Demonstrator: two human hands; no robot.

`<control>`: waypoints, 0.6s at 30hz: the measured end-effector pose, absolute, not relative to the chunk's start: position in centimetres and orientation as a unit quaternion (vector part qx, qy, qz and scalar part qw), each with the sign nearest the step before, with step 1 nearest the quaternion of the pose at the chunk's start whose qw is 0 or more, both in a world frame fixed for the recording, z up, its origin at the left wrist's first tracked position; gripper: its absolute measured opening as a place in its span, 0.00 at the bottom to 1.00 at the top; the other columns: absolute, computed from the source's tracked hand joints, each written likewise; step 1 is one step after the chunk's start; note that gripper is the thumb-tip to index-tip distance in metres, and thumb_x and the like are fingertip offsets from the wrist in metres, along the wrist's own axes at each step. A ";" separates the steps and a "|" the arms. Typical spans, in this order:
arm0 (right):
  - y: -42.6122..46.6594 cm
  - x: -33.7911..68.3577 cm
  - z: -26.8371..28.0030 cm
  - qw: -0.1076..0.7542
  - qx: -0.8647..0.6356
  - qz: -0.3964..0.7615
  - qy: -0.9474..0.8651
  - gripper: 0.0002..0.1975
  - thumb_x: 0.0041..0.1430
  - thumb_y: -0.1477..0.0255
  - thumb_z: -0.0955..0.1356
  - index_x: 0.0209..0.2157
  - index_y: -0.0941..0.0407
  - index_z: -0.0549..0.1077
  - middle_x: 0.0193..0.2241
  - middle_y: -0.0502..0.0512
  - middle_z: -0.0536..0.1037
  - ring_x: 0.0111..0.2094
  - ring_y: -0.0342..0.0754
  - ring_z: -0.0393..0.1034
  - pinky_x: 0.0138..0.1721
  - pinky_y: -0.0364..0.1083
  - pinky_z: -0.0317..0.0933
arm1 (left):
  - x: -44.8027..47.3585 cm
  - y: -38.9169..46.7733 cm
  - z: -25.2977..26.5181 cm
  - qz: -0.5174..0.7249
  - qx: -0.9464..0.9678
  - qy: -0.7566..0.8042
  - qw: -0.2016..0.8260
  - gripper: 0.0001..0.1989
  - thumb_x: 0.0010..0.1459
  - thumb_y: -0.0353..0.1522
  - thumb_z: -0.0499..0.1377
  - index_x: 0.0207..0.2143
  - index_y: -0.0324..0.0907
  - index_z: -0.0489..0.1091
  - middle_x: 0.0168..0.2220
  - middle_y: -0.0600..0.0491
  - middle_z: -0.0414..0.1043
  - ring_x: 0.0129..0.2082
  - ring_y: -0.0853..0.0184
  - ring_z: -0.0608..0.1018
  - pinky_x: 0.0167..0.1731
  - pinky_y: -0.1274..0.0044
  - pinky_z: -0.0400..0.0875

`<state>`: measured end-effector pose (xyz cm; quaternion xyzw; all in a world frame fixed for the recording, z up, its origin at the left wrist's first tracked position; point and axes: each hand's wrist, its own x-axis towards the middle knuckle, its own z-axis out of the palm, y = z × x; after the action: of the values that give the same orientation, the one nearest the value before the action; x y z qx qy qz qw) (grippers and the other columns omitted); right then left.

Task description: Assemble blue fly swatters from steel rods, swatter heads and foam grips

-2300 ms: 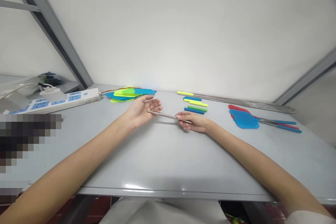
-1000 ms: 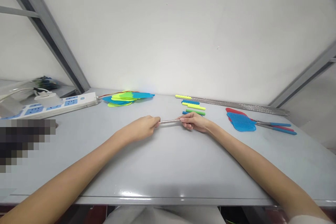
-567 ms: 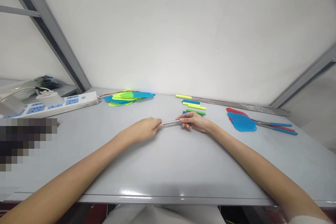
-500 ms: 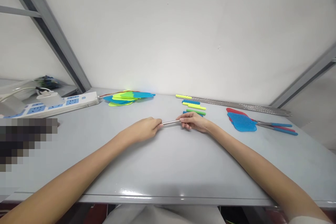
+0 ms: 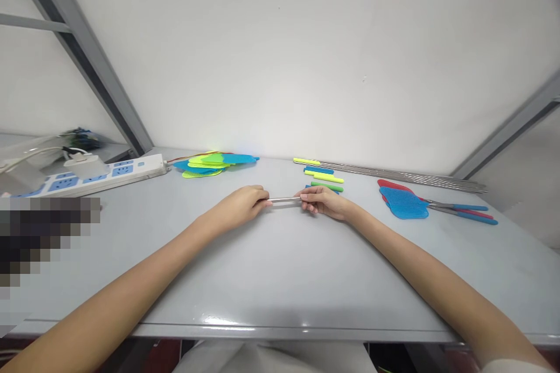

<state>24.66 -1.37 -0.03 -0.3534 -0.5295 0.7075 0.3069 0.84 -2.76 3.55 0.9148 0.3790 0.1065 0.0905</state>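
Between my two hands runs a short metal rod (image 5: 284, 200), held roughly level above the grey table (image 5: 280, 280). My left hand (image 5: 247, 205) is closed around its left end, thumb and fingers pressed together. With thumb and fingers my right hand (image 5: 322, 201) pinches the right end. Just behind the right hand lie a green handle tube (image 5: 327, 186), yellow tubes (image 5: 328, 177) and a blue tube (image 5: 319, 170). Part of another blue tube is hidden by that hand.
Thin metal rods (image 5: 406, 176) lie along the wall with a yellow tube. Blue and red fly swatters (image 5: 403, 203) rest at the right. Yellow, green and blue swatter heads (image 5: 210, 163) are piled at back left, beside a white power strip (image 5: 126, 172). A pixelated patch covers the far left.
My left hand has risen slightly, bringing its end of the rod up so the rod lies more level. My right hand has hardly moved.
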 end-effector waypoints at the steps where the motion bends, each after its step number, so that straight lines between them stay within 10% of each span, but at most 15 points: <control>1: -1.4 24.7 0.0 0.310 -0.352 0.711 -0.525 0.13 0.46 0.72 0.67 0.35 0.62 0.70 0.21 0.52 0.69 0.19 0.35 0.59 0.18 0.36 0.53 | 0.8 -2.8 3.7 0.114 0.914 0.381 0.084 0.16 0.56 0.37 0.41 0.24 0.40 0.63 0.26 0.51 0.63 0.26 0.69 0.66 0.26 0.78 0.58; 18: -1.3 25.3 1.7 0.279 -0.380 0.691 -0.549 0.11 0.44 0.67 0.68 0.29 0.60 0.68 0.18 0.47 0.63 0.18 0.36 0.57 0.18 0.39 0.51 | 0.8 -2.5 5.0 0.204 0.890 0.399 0.089 0.17 0.55 0.40 0.42 0.30 0.40 0.66 0.29 0.52 0.66 0.28 0.69 0.67 0.28 0.78 0.59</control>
<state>25.33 -1.33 1.67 -0.3799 -0.5487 0.6907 0.2786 0.84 -2.51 5.03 0.8895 0.3993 0.2036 0.0887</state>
